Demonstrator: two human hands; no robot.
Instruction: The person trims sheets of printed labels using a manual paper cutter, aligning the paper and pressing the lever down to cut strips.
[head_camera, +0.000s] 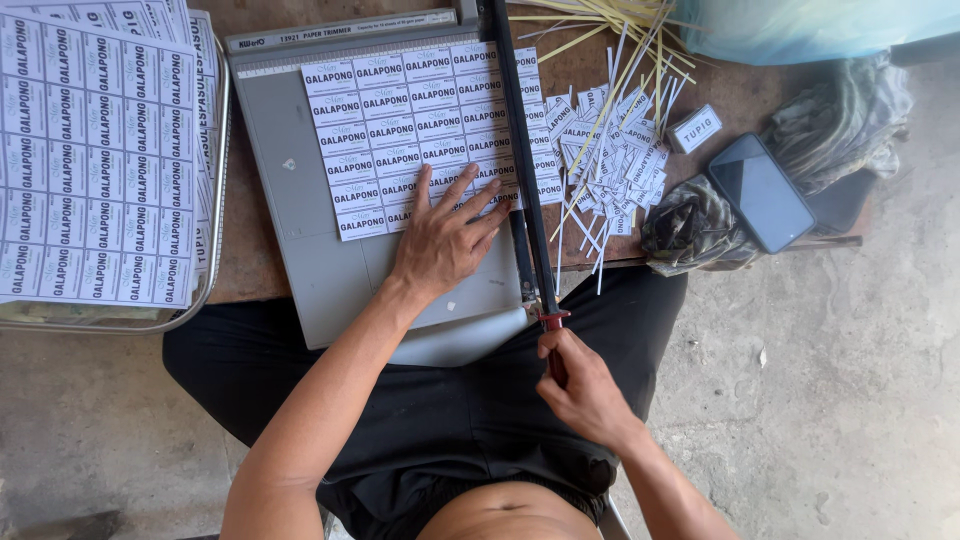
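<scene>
Left hand: my left hand (445, 235) lies flat, fingers spread, pressing on the white printed sheet of small rectangular labels (420, 125); it grips nothing.
Right hand: my right hand (580, 385) is clenched around the dark red handle (553, 345) of the long black cutter blade arm (520, 150).
Label sheet: it lies on the grey flat-bed paper trimmer (300, 200), its right edge under the blade arm.
Trimmer: it sits on the brown wooden table (255, 265), hanging over my lap.
Right of blade: a heap of cut white label slips (610, 150), then a dark smartphone (762, 192).
Left: a wire tray with more printed sheets (95, 160).
</scene>
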